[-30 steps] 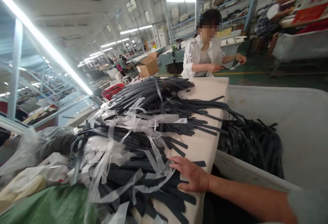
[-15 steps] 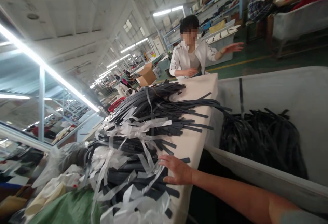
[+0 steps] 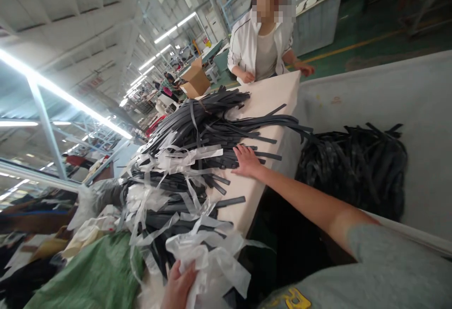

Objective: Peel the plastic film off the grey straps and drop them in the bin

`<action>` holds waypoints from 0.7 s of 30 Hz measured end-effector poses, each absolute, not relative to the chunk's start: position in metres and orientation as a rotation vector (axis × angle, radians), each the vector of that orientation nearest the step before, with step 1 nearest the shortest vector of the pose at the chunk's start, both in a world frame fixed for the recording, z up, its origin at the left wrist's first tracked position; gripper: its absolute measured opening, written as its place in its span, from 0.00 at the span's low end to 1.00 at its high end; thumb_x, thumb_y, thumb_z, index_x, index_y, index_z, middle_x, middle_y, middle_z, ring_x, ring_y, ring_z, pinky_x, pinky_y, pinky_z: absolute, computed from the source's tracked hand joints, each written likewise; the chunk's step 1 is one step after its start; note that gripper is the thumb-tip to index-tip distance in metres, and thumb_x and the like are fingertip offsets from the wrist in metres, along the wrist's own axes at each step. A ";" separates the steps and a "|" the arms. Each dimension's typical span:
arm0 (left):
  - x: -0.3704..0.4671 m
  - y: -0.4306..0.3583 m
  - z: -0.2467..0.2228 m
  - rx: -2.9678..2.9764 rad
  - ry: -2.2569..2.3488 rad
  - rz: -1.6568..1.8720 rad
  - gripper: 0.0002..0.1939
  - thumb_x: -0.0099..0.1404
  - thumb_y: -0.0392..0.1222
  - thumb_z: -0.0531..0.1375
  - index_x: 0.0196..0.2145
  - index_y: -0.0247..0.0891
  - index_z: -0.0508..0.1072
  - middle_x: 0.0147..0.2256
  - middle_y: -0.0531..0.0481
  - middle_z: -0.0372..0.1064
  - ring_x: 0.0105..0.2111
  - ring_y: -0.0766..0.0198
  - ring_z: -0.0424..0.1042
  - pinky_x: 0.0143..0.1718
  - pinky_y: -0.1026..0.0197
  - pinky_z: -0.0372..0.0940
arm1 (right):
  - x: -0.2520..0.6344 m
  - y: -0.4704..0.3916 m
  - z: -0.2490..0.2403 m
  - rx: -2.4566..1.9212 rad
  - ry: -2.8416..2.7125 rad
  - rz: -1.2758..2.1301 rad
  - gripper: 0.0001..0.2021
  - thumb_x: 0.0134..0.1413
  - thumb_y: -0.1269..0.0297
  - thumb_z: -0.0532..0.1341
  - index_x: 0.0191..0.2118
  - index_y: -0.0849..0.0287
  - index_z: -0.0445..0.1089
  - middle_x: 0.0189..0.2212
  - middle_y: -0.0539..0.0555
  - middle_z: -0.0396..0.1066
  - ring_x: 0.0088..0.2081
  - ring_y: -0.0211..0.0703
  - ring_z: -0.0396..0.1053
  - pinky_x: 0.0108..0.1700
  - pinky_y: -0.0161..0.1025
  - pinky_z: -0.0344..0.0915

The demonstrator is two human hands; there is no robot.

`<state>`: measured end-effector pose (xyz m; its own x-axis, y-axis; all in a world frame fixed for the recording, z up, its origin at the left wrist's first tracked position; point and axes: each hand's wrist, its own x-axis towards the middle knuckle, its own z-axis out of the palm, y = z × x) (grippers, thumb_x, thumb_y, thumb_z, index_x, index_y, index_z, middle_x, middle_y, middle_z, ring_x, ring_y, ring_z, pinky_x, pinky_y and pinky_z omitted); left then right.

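Dark grey fabric-like strips (image 3: 212,125) lie in bundles along a pale table (image 3: 271,93), several ends poking past its right side. White translucent plastic strips (image 3: 190,158) are tangled over the bundles. My right hand (image 3: 247,162) rests at the ends of the dark strips near the table's middle, fingers stretched out and apart. At the bottom, my left hand (image 3: 181,283) has its fingers closed on a crumpled bunch of white plastic strips (image 3: 215,269). Part of that hand is cut off by the frame edge.
A co-worker in a white jacket (image 3: 240,40) stands at the table's far end. To the right is a large pale bin (image 3: 374,92) with a heap of dark strips (image 3: 353,172). Green sacking (image 3: 92,271) lies lower left, and a cardboard box (image 3: 196,80) is beyond.
My right hand has moved farther up the table over the dark strips. My left hand has come into view at the bottom with white plastic. The co-worker's outstretched arm has dropped.
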<state>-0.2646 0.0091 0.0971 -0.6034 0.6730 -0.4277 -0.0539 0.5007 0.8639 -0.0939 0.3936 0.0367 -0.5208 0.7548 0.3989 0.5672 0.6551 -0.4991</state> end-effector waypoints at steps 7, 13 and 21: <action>-0.234 0.096 0.103 0.581 1.559 1.167 0.30 0.45 0.52 0.73 0.43 0.34 0.74 0.30 0.48 0.75 0.25 0.63 0.71 0.28 0.64 0.64 | -0.145 0.420 0.054 -1.317 -2.405 0.204 0.28 0.58 0.54 0.63 0.59 0.64 0.61 0.54 0.64 0.64 0.55 0.57 0.63 0.56 0.56 0.60; -0.222 0.177 0.081 0.638 1.284 1.075 0.28 0.46 0.52 0.73 0.39 0.32 0.72 0.21 0.56 0.66 0.17 0.73 0.59 0.20 0.68 0.54 | -0.150 0.436 0.081 -1.278 -2.629 0.045 0.16 0.64 0.59 0.60 0.52 0.63 0.68 0.46 0.57 0.71 0.44 0.46 0.72 0.46 0.48 0.71; -0.235 0.310 0.055 0.720 1.268 0.850 0.16 0.57 0.47 0.68 0.33 0.30 0.72 0.22 0.54 0.65 0.20 0.72 0.61 0.24 0.65 0.60 | -0.177 0.468 0.212 -0.861 -2.790 -0.251 0.16 0.65 0.77 0.47 0.40 0.87 0.68 0.41 0.66 0.74 0.50 0.44 0.72 0.51 0.41 0.64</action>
<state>-0.2351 0.3096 0.0550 0.0864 0.8578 -0.5066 -0.1423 0.5139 0.8460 -0.1772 0.4679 0.2119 -0.8072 0.5352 0.2491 0.5710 0.8149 0.0997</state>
